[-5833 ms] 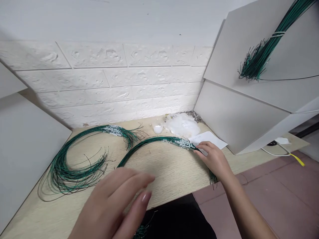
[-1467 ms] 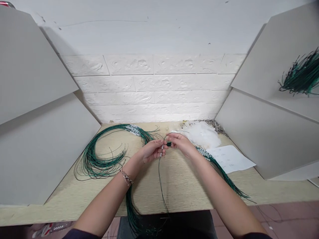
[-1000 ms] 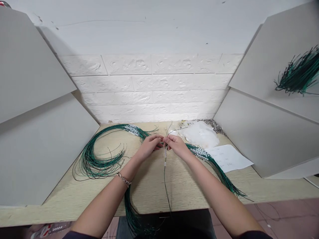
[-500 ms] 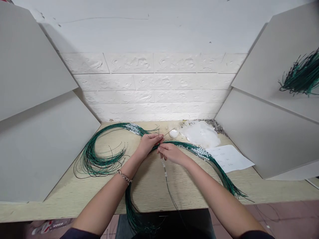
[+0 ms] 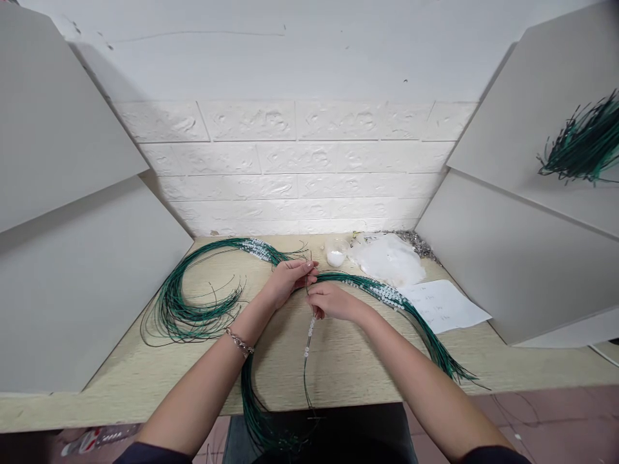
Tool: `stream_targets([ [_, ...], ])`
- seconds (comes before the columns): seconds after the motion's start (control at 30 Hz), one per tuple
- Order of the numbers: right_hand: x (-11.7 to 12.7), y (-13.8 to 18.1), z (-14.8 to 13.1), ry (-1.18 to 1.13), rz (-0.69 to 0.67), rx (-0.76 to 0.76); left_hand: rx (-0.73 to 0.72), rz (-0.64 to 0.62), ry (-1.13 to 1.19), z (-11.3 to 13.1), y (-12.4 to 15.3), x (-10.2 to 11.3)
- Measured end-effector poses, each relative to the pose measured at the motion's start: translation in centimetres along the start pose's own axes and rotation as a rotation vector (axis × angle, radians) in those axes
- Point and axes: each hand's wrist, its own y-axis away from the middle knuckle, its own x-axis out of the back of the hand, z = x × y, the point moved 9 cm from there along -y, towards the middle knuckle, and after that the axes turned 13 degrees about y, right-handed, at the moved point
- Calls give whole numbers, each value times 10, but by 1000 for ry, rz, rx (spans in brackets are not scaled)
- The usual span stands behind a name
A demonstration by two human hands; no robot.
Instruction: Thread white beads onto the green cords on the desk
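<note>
- While the left hand (image 5: 291, 281) pinched the thin cords (image 5: 308, 341) near their upper ends, the right hand (image 5: 333, 301) grasped them just below.
- Under the right hand, white beads (image 5: 311, 327) sat on those cords.
- Behind both hands, a green bundle (image 5: 367, 285) arched across the wooden table (image 5: 358, 361).

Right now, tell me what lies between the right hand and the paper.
In the head view, the green beaded bundle crosses the tabletop between the right hand and the paper.
</note>
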Motion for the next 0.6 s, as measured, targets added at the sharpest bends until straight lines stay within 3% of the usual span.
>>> stream_targets([
  [0.23, 5, 3, -4, 71, 16, 15, -28, -35, 39, 4, 1, -2],
  [0.6, 17, 7, -5, 94, 88, -46, -36, 13, 75, 6, 1, 3],
])
